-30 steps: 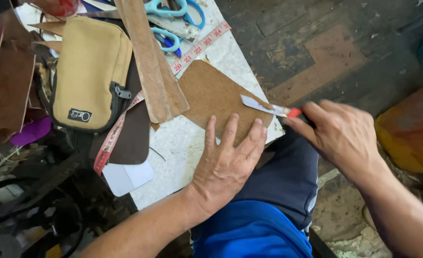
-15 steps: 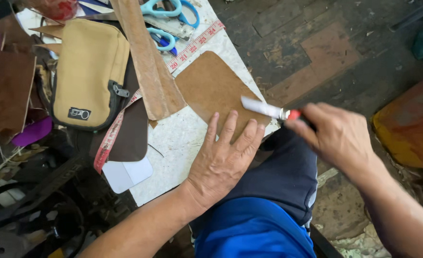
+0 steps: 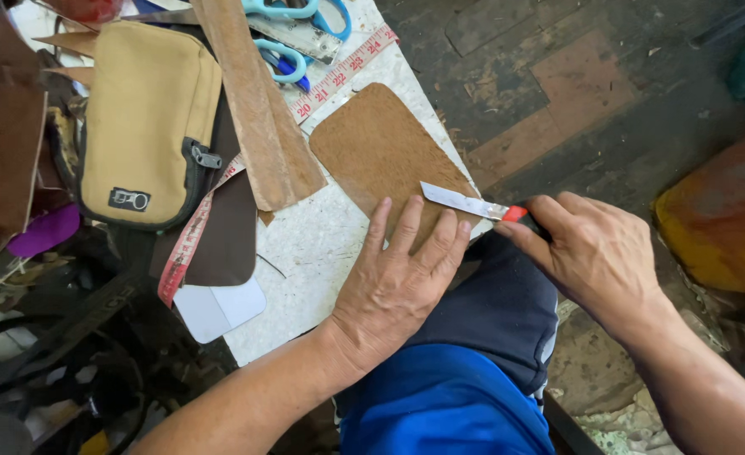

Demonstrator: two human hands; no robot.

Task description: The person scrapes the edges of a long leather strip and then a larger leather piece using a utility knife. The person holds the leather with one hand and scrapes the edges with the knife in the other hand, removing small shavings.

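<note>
Since the earlier frame, the right hand has slid its red-handled steel knife leftward onto the rounded brown leather piece at centre frame, fingers wrapped tight around the handle. Left hand lies flat and spread, pinning that leather to the speckled white tabletop, tan zip pouch upper left.

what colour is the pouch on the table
Tan pouch with a dark zipper, seen in the head view.

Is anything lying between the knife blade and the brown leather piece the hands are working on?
Nothing visible does. The right hand holds the knife with its blade lying directly on the brown leather piece. The left hand presses flat on the near end of the piece, fingertips just short of the blade. The measuring tape lies beyond the far edge.
</note>
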